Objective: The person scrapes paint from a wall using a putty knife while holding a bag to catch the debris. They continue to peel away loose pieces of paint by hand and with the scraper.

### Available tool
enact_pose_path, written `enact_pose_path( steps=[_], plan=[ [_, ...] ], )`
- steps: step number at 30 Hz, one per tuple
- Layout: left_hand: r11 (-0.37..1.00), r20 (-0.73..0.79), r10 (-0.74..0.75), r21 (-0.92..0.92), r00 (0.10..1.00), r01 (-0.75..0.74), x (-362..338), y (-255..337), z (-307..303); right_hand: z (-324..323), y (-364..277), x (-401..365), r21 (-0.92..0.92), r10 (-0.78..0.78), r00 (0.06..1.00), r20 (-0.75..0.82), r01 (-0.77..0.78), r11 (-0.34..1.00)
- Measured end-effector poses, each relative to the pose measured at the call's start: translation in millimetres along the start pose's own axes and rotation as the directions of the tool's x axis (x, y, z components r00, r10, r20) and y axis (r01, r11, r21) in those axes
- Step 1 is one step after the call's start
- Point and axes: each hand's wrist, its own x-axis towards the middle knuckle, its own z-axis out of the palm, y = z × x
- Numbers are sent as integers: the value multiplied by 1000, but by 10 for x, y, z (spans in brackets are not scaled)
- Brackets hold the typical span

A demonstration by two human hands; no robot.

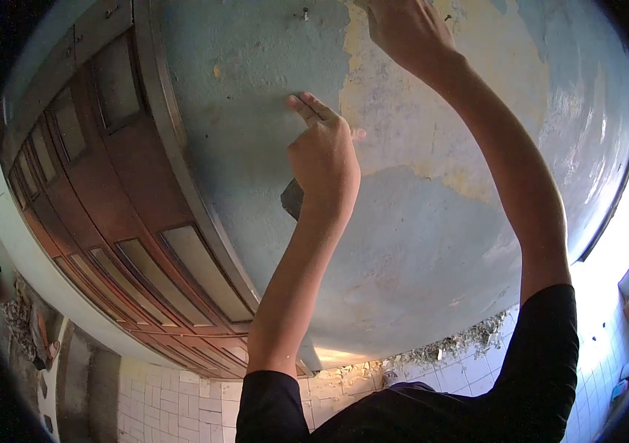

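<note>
My left hand [323,156] rests against the blue-green painted wall [255,81], two fingers stretched up and the thumb out to the right. A dark angular piece [292,198] shows behind that wrist, partly hidden by it. Higher and to the right, my right hand [407,33] is at the top edge of the view over a bare patch [392,111] where the paint is off and a yellowish, mottled layer shows. Its fingers look curled, mostly cut off by the frame, and I cannot tell what they hold.
Left of the wall stands a brown wooden door [133,177] with panes. Paint flakes [469,343] lie along the wall's foot on the white tiled floor [167,399]. A nail [305,14] sticks out near the top. Bright light comes in at the right. A person's foot [52,349] shows at far left.
</note>
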Motion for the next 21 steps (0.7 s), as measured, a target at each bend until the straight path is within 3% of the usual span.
enact_pose_path(
  steps=[1,3,7,9,12,16,19,21],
  plan=[
    [1000,3,-3,-3,1000,3,-10,-15,12,122,63,2,-2,-3,1000,4,3,1000],
    [999,-73,47,17,996,-46,-38,-53,23,536,348,-45,4,-200,912,-359,216,976],
    [999,-94,34,-10,995,-35,-23,-57,-21,594,626,-526,17,-199,921,-336,218,976],
    [999,-99,34,15,995,-33,-40,-44,35,630,741,-559,-13,-133,939,-317,136,991],
    [997,-99,29,68,995,-23,-37,-5,15,459,680,-135,-57,-159,927,-339,148,987],
    [1000,-81,10,-16,997,-12,-49,-54,80,444,778,-66,-122,-250,889,-385,219,968],
    [999,-93,40,-4,995,-40,-37,-92,-4,381,780,-210,-186,-268,912,-310,218,958],
    [991,-15,82,108,997,-80,-59,-96,44,423,675,-139,-132,-178,949,-260,147,980]
  ],
)
